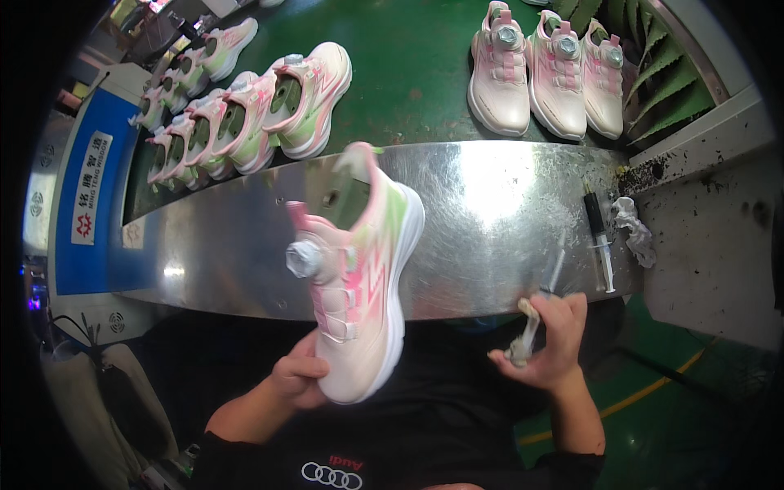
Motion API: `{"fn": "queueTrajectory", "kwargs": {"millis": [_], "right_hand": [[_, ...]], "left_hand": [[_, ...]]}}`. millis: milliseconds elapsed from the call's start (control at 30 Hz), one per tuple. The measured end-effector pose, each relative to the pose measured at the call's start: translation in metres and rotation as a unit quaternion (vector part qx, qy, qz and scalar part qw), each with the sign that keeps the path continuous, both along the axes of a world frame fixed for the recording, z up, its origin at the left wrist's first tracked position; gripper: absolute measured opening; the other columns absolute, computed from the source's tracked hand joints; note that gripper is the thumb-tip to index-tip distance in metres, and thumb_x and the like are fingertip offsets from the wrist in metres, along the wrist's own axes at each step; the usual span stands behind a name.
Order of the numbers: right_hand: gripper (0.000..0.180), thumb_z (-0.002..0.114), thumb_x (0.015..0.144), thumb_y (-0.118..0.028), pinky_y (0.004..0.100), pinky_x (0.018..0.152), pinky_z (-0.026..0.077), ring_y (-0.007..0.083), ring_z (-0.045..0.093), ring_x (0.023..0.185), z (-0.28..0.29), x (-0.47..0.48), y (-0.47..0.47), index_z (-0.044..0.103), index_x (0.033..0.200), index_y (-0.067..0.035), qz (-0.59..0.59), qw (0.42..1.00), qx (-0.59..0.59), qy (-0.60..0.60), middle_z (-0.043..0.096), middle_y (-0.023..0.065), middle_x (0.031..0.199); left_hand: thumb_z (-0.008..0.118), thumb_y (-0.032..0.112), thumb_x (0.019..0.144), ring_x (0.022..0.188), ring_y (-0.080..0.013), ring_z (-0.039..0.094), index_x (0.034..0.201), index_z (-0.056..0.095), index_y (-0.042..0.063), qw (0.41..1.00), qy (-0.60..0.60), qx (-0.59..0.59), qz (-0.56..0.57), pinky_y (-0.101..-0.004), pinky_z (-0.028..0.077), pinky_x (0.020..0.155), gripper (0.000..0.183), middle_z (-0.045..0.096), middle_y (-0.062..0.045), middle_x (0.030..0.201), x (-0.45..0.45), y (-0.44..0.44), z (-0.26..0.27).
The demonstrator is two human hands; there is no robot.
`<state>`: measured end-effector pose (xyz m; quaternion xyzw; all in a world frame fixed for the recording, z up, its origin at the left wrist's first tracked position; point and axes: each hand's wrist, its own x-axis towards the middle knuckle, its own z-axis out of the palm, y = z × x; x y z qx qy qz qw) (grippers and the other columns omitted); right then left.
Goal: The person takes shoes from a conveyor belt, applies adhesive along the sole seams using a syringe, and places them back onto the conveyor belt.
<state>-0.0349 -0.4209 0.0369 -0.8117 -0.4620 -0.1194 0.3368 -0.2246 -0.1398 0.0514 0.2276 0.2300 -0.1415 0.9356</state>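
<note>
A pink and white sneaker point(358, 275) with green tints is held up in front of me, sole to the right and toe toward my body. Gripping it by the toe is my left hand point(303, 373), thumb on the upper. A wrapped dial knob point(303, 259) sits near the sneaker's pink tongue tab. At the right, over the bench edge, my right hand point(551, 343) holds a slim clear tool point(556, 266), probably a syringe, and a small whitish crumpled piece point(520, 350); both are blurred.
The steel bench top point(465, 245) carries a dark-filled syringe point(597, 233) and crumpled white tissue point(634, 231) at its right. Beyond lies a green conveyor belt point(404, 79), with rows of similar sneakers point(245, 116) at left and several sneakers point(557, 79) at right, beside a metal side wall point(716, 177).
</note>
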Motion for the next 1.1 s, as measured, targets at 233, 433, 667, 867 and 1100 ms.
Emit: {"fn": "queueTrajectory", "kwargs": {"millis": [233,433,667,867,1100], "right_hand": [[0.069,0.081,0.056,-0.035,0.0346,0.071,0.037,0.0243,0.043,0.081,-0.017,0.030,0.033,0.053,0.110,-0.003,-0.009,1.000,0.006,0.019,0.056,0.0080,0.098],[0.069,0.081,0.054,-0.032,0.0343,0.073,0.039,0.0248,0.044,0.082,-0.021,0.032,0.030,0.053,0.109,-0.002,-0.041,0.998,0.030,0.028,0.056,0.0091,0.098],[0.070,0.080,0.054,-0.038,0.0326,0.065,0.039,0.0245,0.043,0.071,-0.022,0.038,0.033,0.053,0.112,-0.008,-0.036,0.998,0.018,0.038,0.057,0.0063,0.088],[0.070,0.079,0.055,-0.038,0.0335,0.063,0.042,0.0248,0.043,0.072,-0.019,0.037,0.029,0.053,0.112,-0.008,-0.047,0.998,0.027,0.031,0.056,0.0061,0.086],[0.067,0.078,0.056,-0.039,0.0335,0.063,0.042,0.0253,0.044,0.072,-0.023,0.033,0.027,0.054,0.110,-0.008,-0.075,0.996,0.028,0.026,0.055,0.0062,0.084]], "left_hand": [[0.067,0.013,0.074,0.112,-0.0274,0.054,0.131,0.033,-0.006,0.975,-0.108,0.189,0.038,-0.0381,0.044,0.096,0.068,0.050,-0.019,0.123,0.099,0.029,-0.006],[0.052,0.009,0.088,0.097,-0.0286,0.059,0.117,0.044,-0.005,0.974,-0.086,0.208,0.002,-0.0338,0.052,0.081,0.033,0.056,-0.019,0.109,0.206,0.035,-0.005],[0.059,-0.003,0.080,0.093,-0.0149,0.053,0.117,0.037,0.003,0.768,-0.143,0.579,0.232,-0.0269,0.046,0.081,0.043,0.049,-0.006,0.096,0.144,0.132,-0.031],[0.071,0.003,0.074,0.119,-0.0225,0.042,0.135,0.026,-0.001,0.632,-0.084,0.749,0.182,-0.0317,0.037,0.098,0.076,0.040,-0.014,0.131,0.196,0.170,-0.049],[0.070,0.000,0.073,0.111,-0.0217,0.051,0.136,0.032,0.004,0.765,-0.091,0.619,0.154,-0.0325,0.044,0.094,0.073,0.047,-0.013,0.124,0.205,0.168,-0.011]]}}
